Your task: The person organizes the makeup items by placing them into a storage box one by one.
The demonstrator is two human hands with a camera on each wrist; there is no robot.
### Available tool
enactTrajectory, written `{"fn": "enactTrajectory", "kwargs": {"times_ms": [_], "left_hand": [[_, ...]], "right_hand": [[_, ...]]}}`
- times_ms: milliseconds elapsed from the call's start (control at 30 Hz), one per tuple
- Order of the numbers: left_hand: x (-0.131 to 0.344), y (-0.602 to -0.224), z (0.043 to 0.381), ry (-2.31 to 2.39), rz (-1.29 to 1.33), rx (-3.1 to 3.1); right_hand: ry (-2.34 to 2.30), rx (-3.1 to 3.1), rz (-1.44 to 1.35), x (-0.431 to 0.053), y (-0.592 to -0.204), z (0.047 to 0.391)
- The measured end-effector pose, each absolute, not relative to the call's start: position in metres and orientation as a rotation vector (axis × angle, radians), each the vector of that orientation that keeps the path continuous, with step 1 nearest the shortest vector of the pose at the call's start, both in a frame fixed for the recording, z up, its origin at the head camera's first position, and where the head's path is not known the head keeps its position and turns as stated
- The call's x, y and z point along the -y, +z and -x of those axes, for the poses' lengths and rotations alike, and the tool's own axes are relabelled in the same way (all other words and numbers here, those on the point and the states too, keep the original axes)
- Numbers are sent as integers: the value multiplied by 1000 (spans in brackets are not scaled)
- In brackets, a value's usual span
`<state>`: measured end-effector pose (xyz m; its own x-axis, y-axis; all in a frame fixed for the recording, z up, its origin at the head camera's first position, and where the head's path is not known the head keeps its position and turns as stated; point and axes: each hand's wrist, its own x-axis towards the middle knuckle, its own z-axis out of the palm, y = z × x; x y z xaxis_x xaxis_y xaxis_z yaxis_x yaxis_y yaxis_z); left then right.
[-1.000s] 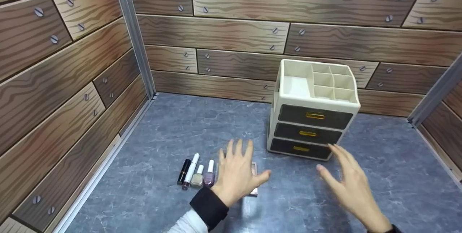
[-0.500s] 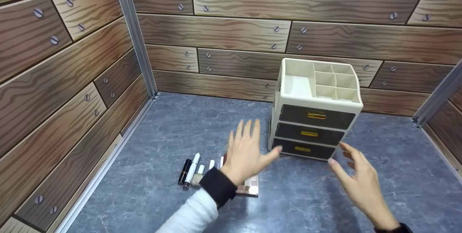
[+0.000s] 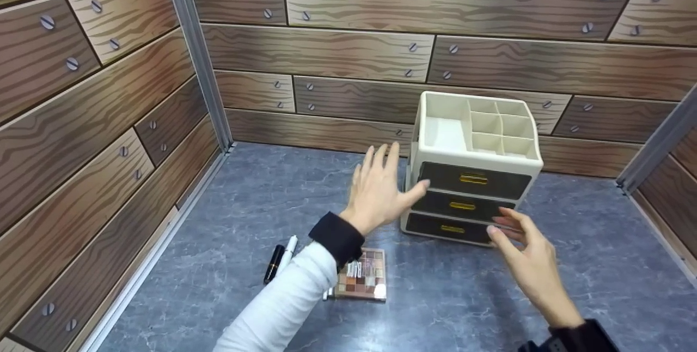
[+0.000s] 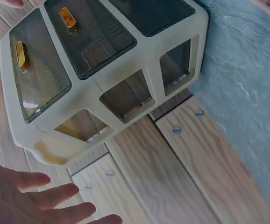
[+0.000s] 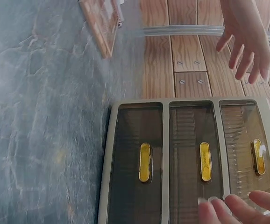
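Observation:
A cream desktop organizer [image 3: 479, 159] with dark see-through drawers and gold handles [image 3: 474, 179] stands at the right in the head view, its drawers pushed in. My left hand [image 3: 379, 191] hovers by its left front edge, fingers spread and holding nothing. In the left wrist view, fingers of that hand [image 4: 55, 198] show beside the organizer's side openings. Near the lower right front is my right hand [image 3: 531, 267], fingers gently bent, nothing in its grasp. Whether either hand touches the organizer I cannot tell.
An eyeshadow palette [image 3: 360, 281] lies on the grey marbled surface [image 3: 435, 308]. Left of it are a black tube [image 3: 274, 265] and a white tube [image 3: 287, 254]; my left sleeve [image 3: 288, 297] hides things between. Wood-patterned walls [image 3: 326, 52] surround the surface.
My left hand has moved forward and right, from over the cosmetics to the organizer's left side, uncovering the palette. My right hand stays near the organizer's lower right, having shifted only slightly.

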<state>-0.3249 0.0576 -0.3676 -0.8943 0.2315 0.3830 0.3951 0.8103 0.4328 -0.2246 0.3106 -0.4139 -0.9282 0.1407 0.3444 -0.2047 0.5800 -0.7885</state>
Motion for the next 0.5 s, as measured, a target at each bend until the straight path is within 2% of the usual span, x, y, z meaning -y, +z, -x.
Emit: {"fn": "enactTrajectory", "kwargs": {"times_ms": [233, 500], "left_hand": [[-72, -353, 345, -1254, 500, 2698], [-78, -341, 377, -1396, 559, 2574]], "right_hand": [[1860, 2166, -39, -305, -403, 243], [2490, 1842, 13, -301, -393, 260]]}}
